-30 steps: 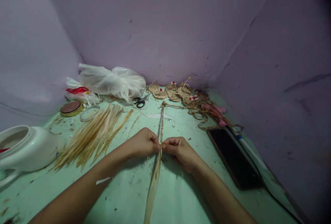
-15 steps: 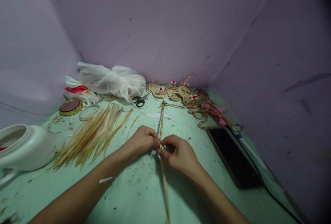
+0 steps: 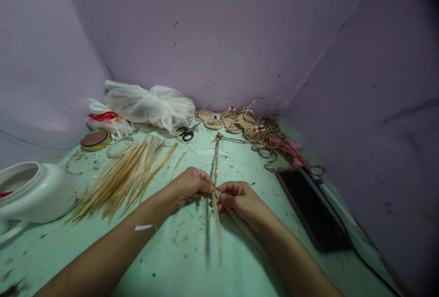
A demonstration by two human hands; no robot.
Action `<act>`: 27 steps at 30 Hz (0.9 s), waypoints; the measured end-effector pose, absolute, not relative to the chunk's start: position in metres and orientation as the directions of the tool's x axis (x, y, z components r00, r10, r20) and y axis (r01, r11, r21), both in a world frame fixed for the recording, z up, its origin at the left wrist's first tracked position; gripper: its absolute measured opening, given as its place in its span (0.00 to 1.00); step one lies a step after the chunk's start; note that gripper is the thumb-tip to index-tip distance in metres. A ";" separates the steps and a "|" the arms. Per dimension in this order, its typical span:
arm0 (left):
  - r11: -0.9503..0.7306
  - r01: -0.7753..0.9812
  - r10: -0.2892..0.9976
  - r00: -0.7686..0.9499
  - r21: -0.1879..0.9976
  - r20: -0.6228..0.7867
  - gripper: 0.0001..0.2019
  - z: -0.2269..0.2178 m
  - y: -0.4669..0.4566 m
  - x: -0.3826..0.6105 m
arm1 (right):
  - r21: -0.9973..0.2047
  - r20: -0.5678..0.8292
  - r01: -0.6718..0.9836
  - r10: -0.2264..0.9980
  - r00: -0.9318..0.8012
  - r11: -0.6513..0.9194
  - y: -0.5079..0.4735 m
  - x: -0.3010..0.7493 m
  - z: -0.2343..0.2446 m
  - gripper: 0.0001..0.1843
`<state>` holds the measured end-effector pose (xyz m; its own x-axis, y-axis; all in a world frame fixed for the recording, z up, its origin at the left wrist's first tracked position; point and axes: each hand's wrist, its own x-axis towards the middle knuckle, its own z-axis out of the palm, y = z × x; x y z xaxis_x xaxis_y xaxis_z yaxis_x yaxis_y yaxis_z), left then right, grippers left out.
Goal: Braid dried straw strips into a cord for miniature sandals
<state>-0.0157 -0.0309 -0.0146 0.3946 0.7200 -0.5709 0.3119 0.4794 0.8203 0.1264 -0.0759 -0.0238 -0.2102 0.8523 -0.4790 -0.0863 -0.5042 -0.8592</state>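
Note:
A thin braid of straw-coloured fibre (image 3: pixel 216 162) runs from a knot at the back of the table toward me. My left hand (image 3: pixel 194 185) pinches the braid at its near end. Against it, my right hand (image 3: pixel 238 198) is closed on a pale flat fibre strip (image 3: pixel 244 223) that slants down to the right under the wrist. Another loose strip (image 3: pixel 217 233) hangs straight toward me between the hands. Left of my left hand lies a fanned bundle of dry fibre strips (image 3: pixel 120 180).
At the back are a white plastic bag (image 3: pixel 151 105), black-handled scissors (image 3: pixel 187 132) and woven slipper-shaped pieces (image 3: pixel 231 121) with red beads. A white pot (image 3: pixel 51 192) lies on its side at left. A phone (image 3: pixel 312 210) and a cable (image 3: pixel 368 265) sit at right.
The loose strips have parted: one now slants right under my right hand, where before they hung together down the middle. Both hands stay at the braid's end. The view has shifted slightly.

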 end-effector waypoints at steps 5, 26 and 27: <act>0.413 0.307 0.789 0.350 0.857 -0.506 0.03 -0.019 -0.033 -0.012 | -0.904 -0.426 -0.012 0.901 -0.079 -0.428 -0.074 0.117 -0.037 0.11; 0.045 0.618 0.859 0.377 0.785 -0.346 0.06 -0.011 -0.039 -0.012 | -0.856 -0.465 -0.207 0.880 -0.093 -0.474 -0.073 0.120 -0.027 0.09; 0.108 0.593 0.842 0.372 0.798 -0.391 0.06 -0.009 -0.039 -0.012 | -0.862 -0.452 -0.206 0.886 -0.102 -0.464 -0.073 0.121 -0.027 0.10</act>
